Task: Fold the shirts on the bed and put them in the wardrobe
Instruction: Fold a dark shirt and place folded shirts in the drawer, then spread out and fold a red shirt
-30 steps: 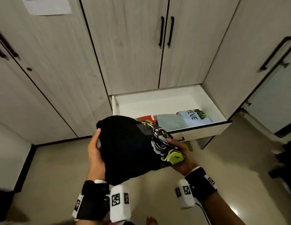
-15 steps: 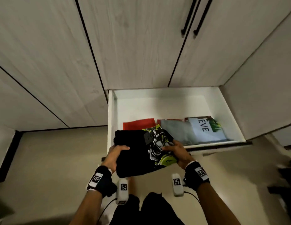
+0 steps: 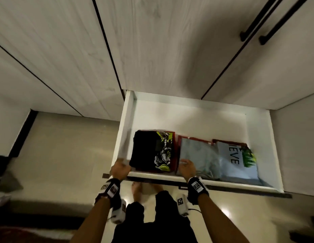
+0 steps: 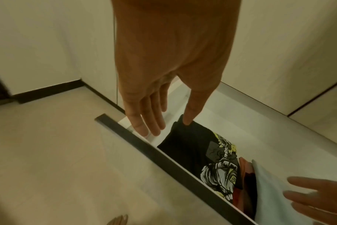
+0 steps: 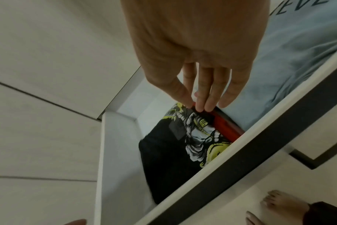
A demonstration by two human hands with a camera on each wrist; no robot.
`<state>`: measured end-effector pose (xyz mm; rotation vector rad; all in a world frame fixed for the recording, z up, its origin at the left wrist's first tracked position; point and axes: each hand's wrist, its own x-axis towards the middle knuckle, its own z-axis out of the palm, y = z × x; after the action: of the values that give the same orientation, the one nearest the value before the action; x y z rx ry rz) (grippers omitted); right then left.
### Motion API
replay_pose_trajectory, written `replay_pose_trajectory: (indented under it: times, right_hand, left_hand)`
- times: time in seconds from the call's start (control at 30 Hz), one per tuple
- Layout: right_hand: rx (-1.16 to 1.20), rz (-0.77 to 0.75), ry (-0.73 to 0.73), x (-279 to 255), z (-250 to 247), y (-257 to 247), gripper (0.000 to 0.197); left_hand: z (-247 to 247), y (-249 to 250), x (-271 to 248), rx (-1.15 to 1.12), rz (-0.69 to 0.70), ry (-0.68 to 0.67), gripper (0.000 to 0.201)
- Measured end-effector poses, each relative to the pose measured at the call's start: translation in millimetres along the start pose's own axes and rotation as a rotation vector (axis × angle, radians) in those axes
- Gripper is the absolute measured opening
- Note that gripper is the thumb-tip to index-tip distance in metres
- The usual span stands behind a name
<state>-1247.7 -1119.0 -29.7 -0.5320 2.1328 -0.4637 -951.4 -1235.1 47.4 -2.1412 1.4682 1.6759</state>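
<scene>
A folded black shirt (image 3: 145, 151) (image 4: 185, 143) (image 5: 167, 153) with a yellow and grey print lies at the left end of the open white drawer (image 3: 187, 118), on top of a red shirt (image 3: 175, 148) (image 5: 225, 126). My left hand (image 3: 120, 168) (image 4: 164, 121) hovers over its near left corner, fingers straight, holding nothing. My right hand (image 3: 187, 166) (image 5: 200, 100) is above the gap between the black shirt and a folded pale blue shirt (image 3: 196, 155) (image 5: 290, 64), fingers extended and empty.
A light blue shirt with dark lettering (image 3: 237, 160) fills the drawer's right end. Closed wooden wardrobe doors (image 3: 152, 41) with black handles (image 3: 268, 21) rise behind the drawer. My bare feet (image 3: 137, 190) stand on the beige floor (image 3: 65, 146) below the drawer's front (image 3: 205, 185).
Both hands lowered the black shirt into the drawer's left end and let go of it. The view has tilted down over the drawer.
</scene>
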Motion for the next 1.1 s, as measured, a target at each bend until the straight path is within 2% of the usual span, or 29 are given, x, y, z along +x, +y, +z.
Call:
replay_pose_trajectory:
  times: [0.07,0.2,0.3,0.43,0.53,0.63,0.73,0.83,0.93,1.03,1.1]
  right_hand:
    - [-0.007,-0.034,-0.088,4,7,-2,0.025]
    - [0.05,-0.123,-0.34,-12,23,-42,0.033]
    - [-0.005,-0.193,-0.444,-27,39,-81,0.031]
    - [-0.187,-0.333,-0.522,-57,95,-130,0.025]
    - [-0.36,-0.517,-0.723,-120,171,-160,0.015]
    - [-0.476,-0.668,-0.951,-223,247,-176,0.019]
    - [-0.585,-0.797,-1.165,-333,315,-151,0.02]
    - [-0.673,-0.866,-1.287,-421,362,-112,0.017]
    - [-0.756,-0.901,-1.357,-508,403,-50,0.018]
    - [-0.878,-0.876,-1.442,-594,436,12,0.012]
    - [-0.982,-0.934,-1.482,-636,455,50,0.016]
  left_hand:
    - [11,-24,-16,-0.104,-0.021,0.06,0.077]
    - [15,-59,-45,-0.295,-0.02,0.172,0.026]
    - [5,-78,-74,-0.472,0.015,0.246,0.022]
    - [-20,-136,-127,-0.689,-0.011,0.424,0.023]
    - [-25,-201,-187,-0.915,-0.096,0.678,0.02]
    - [-16,-270,-249,-1.117,-0.241,0.945,0.017]
    - [12,-354,-309,-1.265,-0.365,1.121,0.015]
    - [35,-428,-352,-1.377,-0.385,1.206,0.018]
    - [60,-498,-408,-1.451,-0.47,1.243,0.018]
    - [74,-564,-463,-1.552,-0.504,1.365,0.021]
    - [77,-595,-501,-1.593,-0.521,1.396,0.007]
